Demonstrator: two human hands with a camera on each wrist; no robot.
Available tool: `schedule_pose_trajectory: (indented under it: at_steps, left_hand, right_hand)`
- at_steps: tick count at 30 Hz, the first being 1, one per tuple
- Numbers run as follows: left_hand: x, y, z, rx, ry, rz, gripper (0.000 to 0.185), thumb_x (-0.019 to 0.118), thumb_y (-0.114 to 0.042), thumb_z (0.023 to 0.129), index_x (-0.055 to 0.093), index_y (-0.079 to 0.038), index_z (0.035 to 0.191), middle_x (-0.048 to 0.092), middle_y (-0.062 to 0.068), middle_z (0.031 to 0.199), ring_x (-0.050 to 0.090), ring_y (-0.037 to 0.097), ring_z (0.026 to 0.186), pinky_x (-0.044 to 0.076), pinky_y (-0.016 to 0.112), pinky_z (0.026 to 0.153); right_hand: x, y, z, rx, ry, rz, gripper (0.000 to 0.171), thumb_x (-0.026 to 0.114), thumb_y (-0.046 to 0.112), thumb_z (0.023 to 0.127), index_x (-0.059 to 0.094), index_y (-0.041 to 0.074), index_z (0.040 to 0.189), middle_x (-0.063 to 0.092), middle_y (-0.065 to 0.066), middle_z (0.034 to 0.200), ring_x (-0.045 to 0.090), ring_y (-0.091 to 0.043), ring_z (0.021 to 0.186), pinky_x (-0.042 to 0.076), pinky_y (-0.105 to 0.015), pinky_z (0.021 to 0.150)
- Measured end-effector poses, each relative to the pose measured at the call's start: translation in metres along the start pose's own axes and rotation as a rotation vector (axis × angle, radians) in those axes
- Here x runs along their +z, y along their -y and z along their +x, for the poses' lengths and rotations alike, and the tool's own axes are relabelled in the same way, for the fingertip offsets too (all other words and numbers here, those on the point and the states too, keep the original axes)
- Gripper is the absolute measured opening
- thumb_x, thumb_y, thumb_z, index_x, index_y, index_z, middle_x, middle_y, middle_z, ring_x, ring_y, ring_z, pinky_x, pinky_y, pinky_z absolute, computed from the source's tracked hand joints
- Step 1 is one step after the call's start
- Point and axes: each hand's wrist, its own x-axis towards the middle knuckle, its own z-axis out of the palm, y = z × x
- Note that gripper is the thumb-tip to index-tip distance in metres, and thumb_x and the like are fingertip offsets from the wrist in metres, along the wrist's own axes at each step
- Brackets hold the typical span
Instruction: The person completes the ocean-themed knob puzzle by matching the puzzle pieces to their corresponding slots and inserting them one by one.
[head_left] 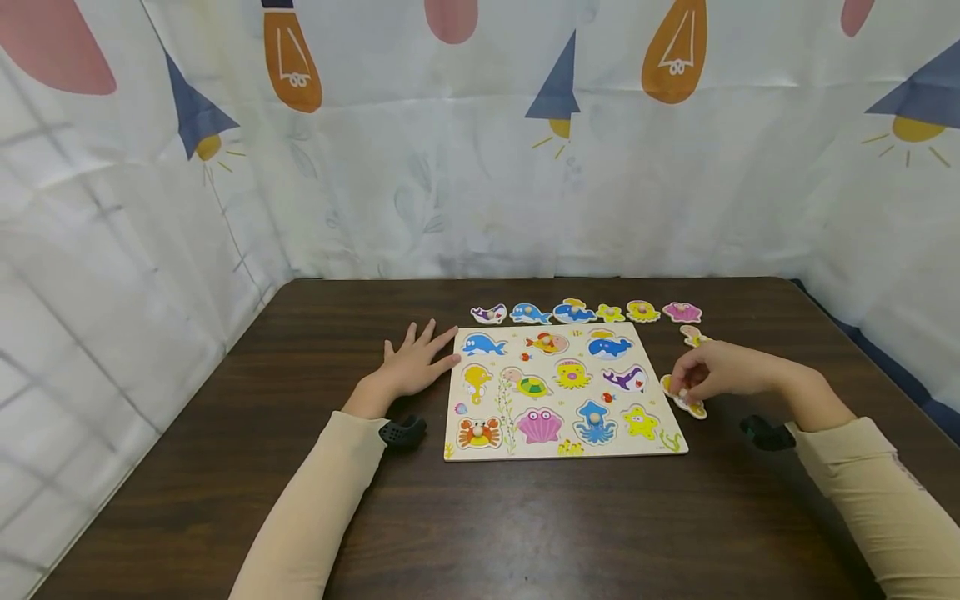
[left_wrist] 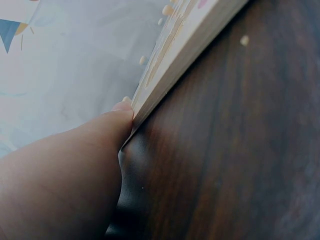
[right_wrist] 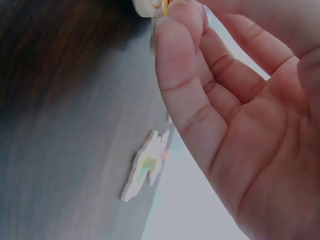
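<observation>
A wooden peg puzzle board (head_left: 570, 447) printed with sea animals lies flat on the table. My left hand (head_left: 407, 367) rests at its upper left corner with fingers spread, thumb touching the board's edge (left_wrist: 165, 85). To the right of the board, my right hand (head_left: 720, 368) pinches a yellow puzzle piece (head_left: 697, 410) with thumb and fingertips; the hand covers part of it. A knobbed crab piece (head_left: 480, 433) sits in the board's lower left. The turtle piece (head_left: 692, 333) lies just beyond my right hand.
Along the board's far edge lie a purple whale piece (head_left: 489, 314), a dolphin piece (head_left: 530, 313), a blue whale piece (head_left: 573, 312), a starfish piece (head_left: 610, 313), an octopus piece (head_left: 642, 312) and a shell piece (head_left: 682, 312). A patterned curtain (head_left: 480, 192) hangs behind the dark table (head_left: 480, 533).
</observation>
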Motion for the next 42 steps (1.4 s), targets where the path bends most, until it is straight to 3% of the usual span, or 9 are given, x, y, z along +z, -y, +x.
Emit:
schedule_pose_trajectory:
  at_steps: [11,21,27,34,42]
  left_hand:
    - [0.000,0.000,0.000,0.005,-0.003,-0.002,0.070,0.042,-0.055,0.107,0.020,-0.025,0.166,0.005,0.019,0.170,-0.005,0.048,0.153,-0.006,0.079,0.110]
    - [-0.001,-0.001,-0.001,0.007,-0.011,-0.002,0.070,0.043,-0.054,0.107,0.021,-0.025,0.166,0.006,0.019,0.170,-0.004,0.047,0.153,-0.005,0.078,0.111]
    - [0.000,-0.001,0.000,0.006,-0.009,0.007,0.069,0.042,-0.054,0.108,0.021,-0.024,0.166,0.006,0.019,0.170,-0.004,0.048,0.153,-0.005,0.078,0.110]
    - [0.000,0.000,0.001,0.007,0.000,0.008,0.070,0.042,-0.055,0.107,0.020,-0.025,0.166,0.005,0.019,0.170,-0.004,0.048,0.153,-0.005,0.079,0.110]
    - [-0.001,0.000,0.000,0.005,-0.007,0.004,0.070,0.043,-0.055,0.107,0.021,-0.025,0.166,0.006,0.019,0.170,-0.003,0.048,0.153,-0.005,0.079,0.110]
  right_hand:
    - [-0.007,0.008,-0.006,-0.029,-0.096,-0.014,0.010,0.078,0.013,0.091,0.073,0.008,0.099,0.066,0.000,0.090,0.057,-0.014,0.075,0.052,-0.027,0.066]
    - [-0.008,0.023,0.003,-0.048,-0.215,-0.058,0.011,0.079,0.015,0.091,0.074,0.010,0.100,0.066,0.001,0.088,0.058,-0.018,0.077,0.054,-0.028,0.068]
    - [-0.007,0.034,0.012,-0.114,-0.278,-0.098,0.010,0.079,0.010,0.091,0.076,0.013,0.100,0.066,0.002,0.088,0.059,-0.018,0.076,0.054,-0.028,0.067]
    - [-0.004,0.041,0.024,-0.206,-0.283,-0.115,0.010,0.080,0.010,0.090,0.077,0.013,0.099,0.064,0.005,0.085,0.056,-0.014,0.074,0.051,-0.025,0.065]
    - [0.001,0.057,0.052,-0.281,-0.315,-0.135,0.010,0.079,0.008,0.091,0.077,0.014,0.098,0.064,0.006,0.088,0.057,-0.017,0.075,0.051,-0.027,0.064]
